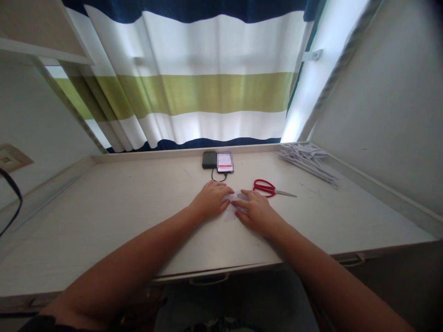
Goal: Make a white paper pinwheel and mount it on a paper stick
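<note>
A small, thin piece of white paper (pixel 230 213) lies on the desk in front of me, largely covered by my fingers. My left hand (pixel 212 200) holds its left side, thumb and bent fingers closed down on it. From the right, my right hand (pixel 255 208) grips the same paper, with its fingertips almost touching the left ones. How the paper is folded is hidden. Just beyond my right hand lie red-handled scissors (pixel 265 186), blades pointing right.
At the back of the desk (pixel 104 216), a black power bank (pixel 209 160) and a lit phone (pixel 225 162) lie side by side, joined by a short cable (pixel 218 180). A pile of white paper strips (pixel 306 159) occupies the back right. Behind hangs a striped curtain (pixel 207 92).
</note>
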Demonstrator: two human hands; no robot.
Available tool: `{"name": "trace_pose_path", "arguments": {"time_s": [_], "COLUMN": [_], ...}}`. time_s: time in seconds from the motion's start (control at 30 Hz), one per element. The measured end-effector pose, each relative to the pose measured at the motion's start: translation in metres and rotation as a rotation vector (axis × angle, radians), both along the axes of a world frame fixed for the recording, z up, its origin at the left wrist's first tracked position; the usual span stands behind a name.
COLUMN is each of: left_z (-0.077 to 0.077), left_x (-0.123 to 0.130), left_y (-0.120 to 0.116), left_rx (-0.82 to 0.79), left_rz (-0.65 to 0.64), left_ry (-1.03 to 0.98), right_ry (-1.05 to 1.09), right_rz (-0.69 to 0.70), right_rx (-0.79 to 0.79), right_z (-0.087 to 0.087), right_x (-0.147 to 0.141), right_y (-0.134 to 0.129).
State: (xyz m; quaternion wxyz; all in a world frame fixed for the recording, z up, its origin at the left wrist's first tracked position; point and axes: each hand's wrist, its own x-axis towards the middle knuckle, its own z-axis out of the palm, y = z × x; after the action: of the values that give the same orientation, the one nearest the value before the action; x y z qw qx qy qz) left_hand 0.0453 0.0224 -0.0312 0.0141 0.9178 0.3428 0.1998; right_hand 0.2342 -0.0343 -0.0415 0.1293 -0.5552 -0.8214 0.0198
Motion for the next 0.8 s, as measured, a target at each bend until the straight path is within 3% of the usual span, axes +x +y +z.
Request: {"name": "trace_pose_path", "arguments": {"time_s": [0.2,0.43,0.8], "left_z": [0.014,0.011,0.003], "left_x": [0.020,0.024,0.012], "left_y": [0.015,0.021,0.001], "left_rx": [0.098,0.077,0.007], "left_rz": [-0.100,-0.085,-0.119], "left_ry": [0.114,0.163,0.119], "right_ry": [-0.018,-0.017,0.051], "right_rz": [0.025,0.046,0.096], "right_rx": [-0.036,-0.048,-0.013], "right_z": [-0.002,-0.003,-0.006], "right_x": [0.006,0.009,0.012], "right_y": [0.001,0.000,0.005]}}
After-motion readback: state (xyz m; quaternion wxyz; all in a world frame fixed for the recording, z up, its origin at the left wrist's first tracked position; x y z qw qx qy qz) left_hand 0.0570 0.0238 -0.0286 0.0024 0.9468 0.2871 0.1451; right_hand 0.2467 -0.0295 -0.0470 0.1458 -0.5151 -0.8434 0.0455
